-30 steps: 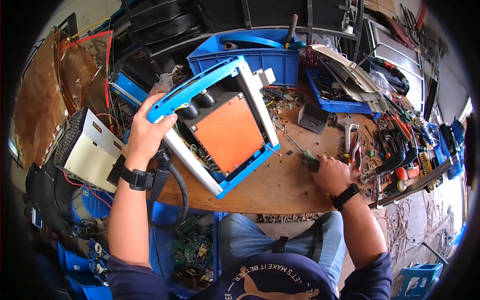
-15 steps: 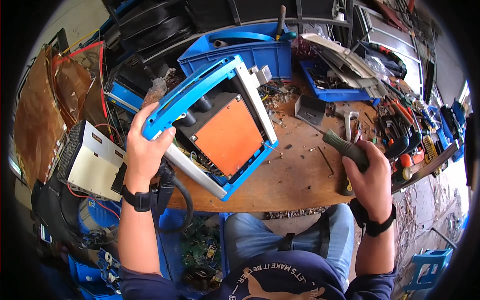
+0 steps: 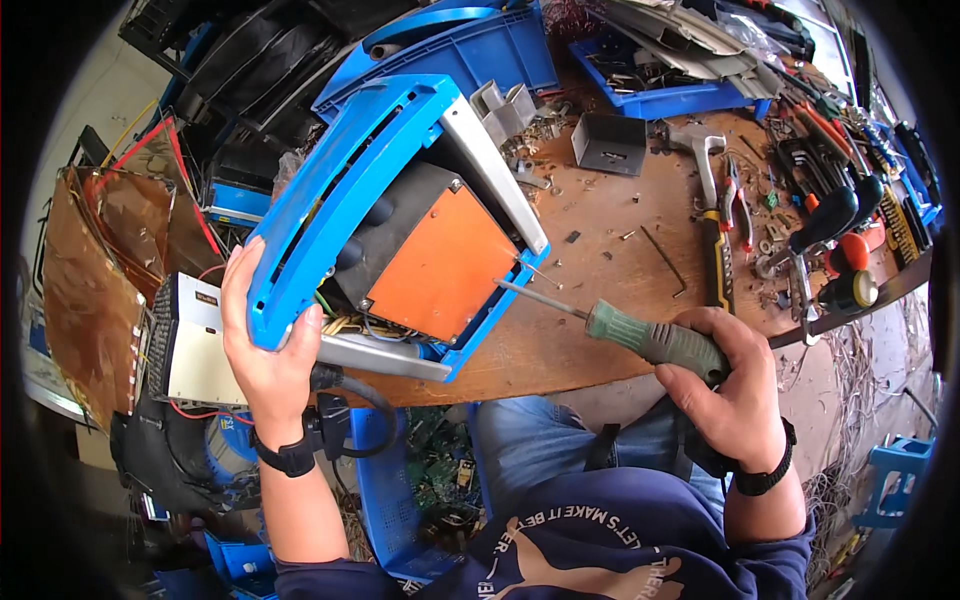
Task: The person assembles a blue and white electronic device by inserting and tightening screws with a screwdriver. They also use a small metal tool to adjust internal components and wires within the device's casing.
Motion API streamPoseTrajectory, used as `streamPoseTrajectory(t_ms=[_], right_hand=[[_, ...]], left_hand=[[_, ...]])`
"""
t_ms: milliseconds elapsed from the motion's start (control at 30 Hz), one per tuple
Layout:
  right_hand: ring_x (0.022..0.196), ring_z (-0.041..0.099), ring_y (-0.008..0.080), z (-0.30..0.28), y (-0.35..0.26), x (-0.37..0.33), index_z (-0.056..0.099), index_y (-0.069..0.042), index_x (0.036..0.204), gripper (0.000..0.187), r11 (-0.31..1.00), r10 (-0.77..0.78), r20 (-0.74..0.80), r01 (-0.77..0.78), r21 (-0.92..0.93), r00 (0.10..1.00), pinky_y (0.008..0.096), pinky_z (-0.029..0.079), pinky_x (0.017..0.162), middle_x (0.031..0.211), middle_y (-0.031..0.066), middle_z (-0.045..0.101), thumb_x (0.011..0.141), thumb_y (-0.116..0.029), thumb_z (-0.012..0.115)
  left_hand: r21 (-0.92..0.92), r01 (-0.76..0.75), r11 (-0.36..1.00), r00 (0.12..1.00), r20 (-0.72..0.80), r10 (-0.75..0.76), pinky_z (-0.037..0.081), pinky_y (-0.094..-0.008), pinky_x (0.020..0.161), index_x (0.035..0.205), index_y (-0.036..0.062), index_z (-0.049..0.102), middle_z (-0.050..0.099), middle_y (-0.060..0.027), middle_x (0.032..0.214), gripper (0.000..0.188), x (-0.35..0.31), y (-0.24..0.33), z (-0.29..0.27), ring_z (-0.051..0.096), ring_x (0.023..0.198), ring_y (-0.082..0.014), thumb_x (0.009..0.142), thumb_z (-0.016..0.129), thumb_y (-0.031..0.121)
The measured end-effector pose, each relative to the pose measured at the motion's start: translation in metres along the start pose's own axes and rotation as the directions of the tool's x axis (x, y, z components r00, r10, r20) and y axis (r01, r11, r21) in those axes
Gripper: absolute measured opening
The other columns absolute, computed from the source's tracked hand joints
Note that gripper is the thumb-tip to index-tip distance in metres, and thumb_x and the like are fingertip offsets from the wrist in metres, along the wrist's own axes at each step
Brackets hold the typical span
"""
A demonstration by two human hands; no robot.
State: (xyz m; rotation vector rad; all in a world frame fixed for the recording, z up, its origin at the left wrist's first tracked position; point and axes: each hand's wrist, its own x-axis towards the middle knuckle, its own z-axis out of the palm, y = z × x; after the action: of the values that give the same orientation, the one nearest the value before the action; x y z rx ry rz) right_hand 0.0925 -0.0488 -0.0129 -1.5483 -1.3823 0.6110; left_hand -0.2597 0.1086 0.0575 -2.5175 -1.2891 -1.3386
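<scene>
My left hand [image 3: 272, 345] grips the lower left corner of a device with a blue and silver frame [image 3: 345, 200]. It is tilted on the wooden workbench. Inside the frame sits a dark box with an orange panel [image 3: 440, 265], screws at its corners, and wires beneath. My right hand [image 3: 738, 395] is closed round the green handle of a screwdriver [image 3: 640, 338]. The screwdriver's shaft points left, its tip close to the panel's right edge; whether it touches cannot be made out. A thin metal rod [image 3: 540, 270] sticks out by the frame's lower right side.
On the workbench [image 3: 600, 250] lie a hammer [image 3: 712, 200], red-handled pliers [image 3: 738, 205], a black metal box [image 3: 610, 145] and scattered screws. Blue bins [image 3: 470, 60] stand behind. A blue crate of circuit boards [image 3: 385, 520] is below the bench edge, beside my legs.
The screwdriver has swung left and lower, bringing its tip beside the orange panel. The framed device has turned and tipped slightly in my left hand. The whole view has shifted.
</scene>
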Motion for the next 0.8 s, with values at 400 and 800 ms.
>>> streamPoseTrajectory(t_ms=[400,800], right_hand=[[0.083,0.068,0.0319,0.015,0.025,0.002,0.064,0.004,0.104,0.033,0.998,0.01,0.103,-0.016,0.062,0.995,0.036,0.052,0.075,0.09,0.0186,0.068,0.075,-0.008,0.075],[0.071,0.064,0.0206,0.042,-0.001,-0.003,0.063,0.002,0.103,0.028,0.967,-0.16,0.124,0.131,0.219,0.979,0.031,0.05,0.067,0.082,0.0125,0.066,0.082,-0.012,0.076]], left_hand=[[-0.073,-0.045,0.996,0.994,0.092,0.051,0.022,-0.0471,0.118,0.14,-0.0029,0.048,0.049,-0.0195,0.144,0.075,0.003,-0.002,-0.012,0.035,0.142,-0.0351,0.093,0.055,0.056],[-0.01,-0.09,0.996,0.996,-0.015,0.09,0.029,-0.0488,0.115,0.134,-0.0026,0.053,0.055,-0.0201,0.134,0.062,0.001,0.002,-0.005,0.044,0.133,-0.04,0.09,0.068,0.038]])
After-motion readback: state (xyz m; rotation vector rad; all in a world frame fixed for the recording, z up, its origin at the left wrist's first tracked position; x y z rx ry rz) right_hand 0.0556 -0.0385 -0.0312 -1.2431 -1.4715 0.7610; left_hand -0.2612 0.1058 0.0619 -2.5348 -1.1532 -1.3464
